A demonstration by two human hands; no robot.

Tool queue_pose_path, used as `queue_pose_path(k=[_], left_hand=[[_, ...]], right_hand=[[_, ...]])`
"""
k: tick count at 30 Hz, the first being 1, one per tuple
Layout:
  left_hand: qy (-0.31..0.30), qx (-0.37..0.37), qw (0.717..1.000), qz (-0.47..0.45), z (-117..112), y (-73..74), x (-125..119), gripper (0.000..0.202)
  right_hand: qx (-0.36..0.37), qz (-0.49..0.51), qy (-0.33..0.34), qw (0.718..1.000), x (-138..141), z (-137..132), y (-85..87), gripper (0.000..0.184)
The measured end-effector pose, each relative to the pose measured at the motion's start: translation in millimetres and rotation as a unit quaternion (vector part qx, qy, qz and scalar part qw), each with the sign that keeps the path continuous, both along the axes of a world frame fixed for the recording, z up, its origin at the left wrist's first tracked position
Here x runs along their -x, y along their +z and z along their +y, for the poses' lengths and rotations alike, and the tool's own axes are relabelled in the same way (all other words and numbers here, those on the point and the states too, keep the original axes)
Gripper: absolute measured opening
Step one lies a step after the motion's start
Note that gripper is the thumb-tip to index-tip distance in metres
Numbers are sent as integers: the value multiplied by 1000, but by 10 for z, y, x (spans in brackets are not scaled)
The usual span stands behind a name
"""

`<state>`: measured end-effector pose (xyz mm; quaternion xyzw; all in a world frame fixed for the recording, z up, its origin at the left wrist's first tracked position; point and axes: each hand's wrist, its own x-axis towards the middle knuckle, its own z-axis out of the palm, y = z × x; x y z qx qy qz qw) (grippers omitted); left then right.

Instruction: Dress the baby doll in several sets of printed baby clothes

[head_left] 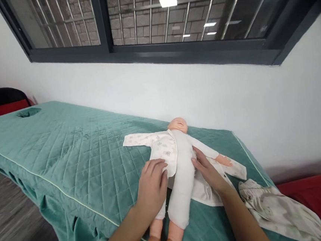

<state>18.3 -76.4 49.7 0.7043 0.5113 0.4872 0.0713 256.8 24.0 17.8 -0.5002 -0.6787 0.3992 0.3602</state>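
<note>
The doll (181, 160) lies on its back across the bed (67, 151), head toward the wall (231, 99) and bare feet at the near edge, close to me. It has a white suit on, and a printed top (163, 148) is spread open beneath it. One sleeve stretches out flat to my left with the arm inside. On the other side the doll's small hand shows on top of the cloth.

My left hand (152, 187) rests flat on the lower edge of the top's left flap, just beside the doll's hip. The fingers are loosely spread, palm down, closed around nothing — it only presses on the cloth.

My right hand (208, 172) lies against the doll's other side, over the right flap, fingers stretched toward the torso. The tips touch the white suit at the waist — whether they pinch any cloth, I cannot tell.

The bed wears a teal quilted cover. Near its right end, well apart from the doll, a second printed garment (275, 208) lies crumpled.
</note>
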Motion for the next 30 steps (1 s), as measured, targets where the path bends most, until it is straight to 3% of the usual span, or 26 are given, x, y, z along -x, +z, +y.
queue_pose_path(k=[4,10,13,17,21,27,30], left_hand=[[43,72,996,-27,-9,-101,80,20],[38,121,991,40,36,51,37,25],[47,95,991,85,247,183,2,24],[24,79,991,109,744,312,-104,28],[-24,145,975,164,1187,444,-334,41],[-70,59,958,273,1502,650,-833,26],[-154,60,927,336,1564,617,-1188,32]], right_hand=[[4,-7,0,1000,4,-2,16,77],[12,-11,2,1000,4,-14,39,80],[12,-6,-1,1000,4,-19,42,79],[10,8,8,1000,-1,-28,33,77],[13,11,19,1000,-12,-36,41,77],[-4,10,33,999,31,-83,155,78],[-21,25,33,999,79,-96,133,76]])
